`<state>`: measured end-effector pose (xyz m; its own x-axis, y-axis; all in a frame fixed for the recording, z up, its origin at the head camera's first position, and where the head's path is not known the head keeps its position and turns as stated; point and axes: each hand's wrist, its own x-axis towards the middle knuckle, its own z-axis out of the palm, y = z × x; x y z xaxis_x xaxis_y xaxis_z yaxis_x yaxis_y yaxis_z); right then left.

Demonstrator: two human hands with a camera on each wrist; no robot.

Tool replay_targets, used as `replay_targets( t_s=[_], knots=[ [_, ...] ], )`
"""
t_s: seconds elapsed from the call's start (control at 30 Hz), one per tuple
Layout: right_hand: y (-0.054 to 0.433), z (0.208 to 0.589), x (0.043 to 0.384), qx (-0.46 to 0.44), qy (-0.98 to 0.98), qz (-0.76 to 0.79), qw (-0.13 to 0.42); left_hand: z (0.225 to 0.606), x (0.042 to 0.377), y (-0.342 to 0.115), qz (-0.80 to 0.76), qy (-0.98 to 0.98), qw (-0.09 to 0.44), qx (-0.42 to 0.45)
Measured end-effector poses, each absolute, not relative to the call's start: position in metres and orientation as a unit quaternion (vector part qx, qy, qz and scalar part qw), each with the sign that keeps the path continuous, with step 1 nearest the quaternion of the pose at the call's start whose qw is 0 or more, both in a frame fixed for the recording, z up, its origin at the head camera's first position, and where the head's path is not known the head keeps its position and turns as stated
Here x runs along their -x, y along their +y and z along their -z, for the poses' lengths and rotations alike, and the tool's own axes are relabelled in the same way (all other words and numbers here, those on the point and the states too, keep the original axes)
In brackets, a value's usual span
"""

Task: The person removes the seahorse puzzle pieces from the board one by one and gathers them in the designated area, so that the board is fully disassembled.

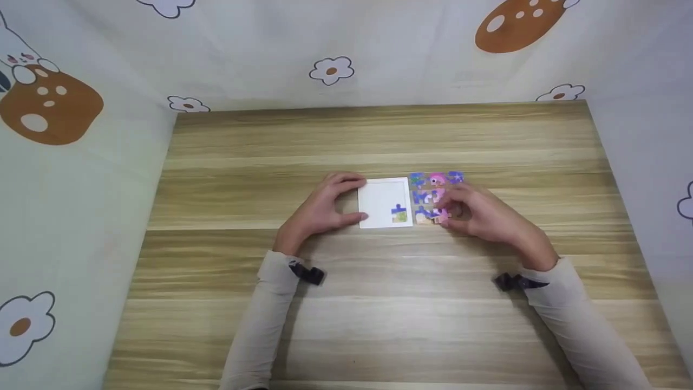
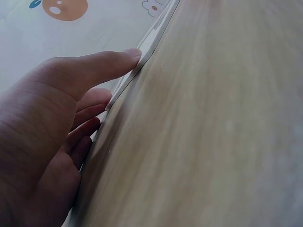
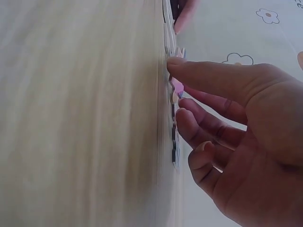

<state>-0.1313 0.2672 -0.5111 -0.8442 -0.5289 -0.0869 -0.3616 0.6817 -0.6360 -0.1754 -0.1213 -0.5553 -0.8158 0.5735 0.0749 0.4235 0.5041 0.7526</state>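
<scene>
A white square puzzle tray (image 1: 376,203) lies flat on the table, with one blue and green puzzle piece (image 1: 399,215) in its lower right corner. My left hand (image 1: 330,203) holds the tray at its left side, thumb at the near corner and fingers at the far one. To the tray's right, several blue and pink puzzle pieces (image 1: 419,196) are laid out in rows. At the near right of these rows, my right hand (image 1: 482,214) pinches a pink puzzle piece (image 3: 178,86) between thumb and fingers. The fingers cover part of the pieces.
The wood-grained table (image 1: 379,325) carries the tray and pieces near its middle. A pale cloth (image 1: 260,65) printed with flowers and brown shapes hangs along the back and sides. Dark wrist cameras (image 1: 308,273) are strapped over both sleeves.
</scene>
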Motion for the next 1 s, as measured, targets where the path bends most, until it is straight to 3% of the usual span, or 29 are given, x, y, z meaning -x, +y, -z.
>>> replay_targets(
  t_s=[0.63, 1.0],
  knots=[
    [0.271, 0.507, 0.129, 0.227, 0.916, 0.303, 0.133, 0.554, 0.176, -0.12, -0.4, 0.865, 0.097, -0.287],
    [0.24, 0.509, 0.134, 0.26, 0.896, 0.342, 0.114, 0.555, 0.176, -0.121, -0.391, 0.868, 0.095, -0.291]
  ],
)
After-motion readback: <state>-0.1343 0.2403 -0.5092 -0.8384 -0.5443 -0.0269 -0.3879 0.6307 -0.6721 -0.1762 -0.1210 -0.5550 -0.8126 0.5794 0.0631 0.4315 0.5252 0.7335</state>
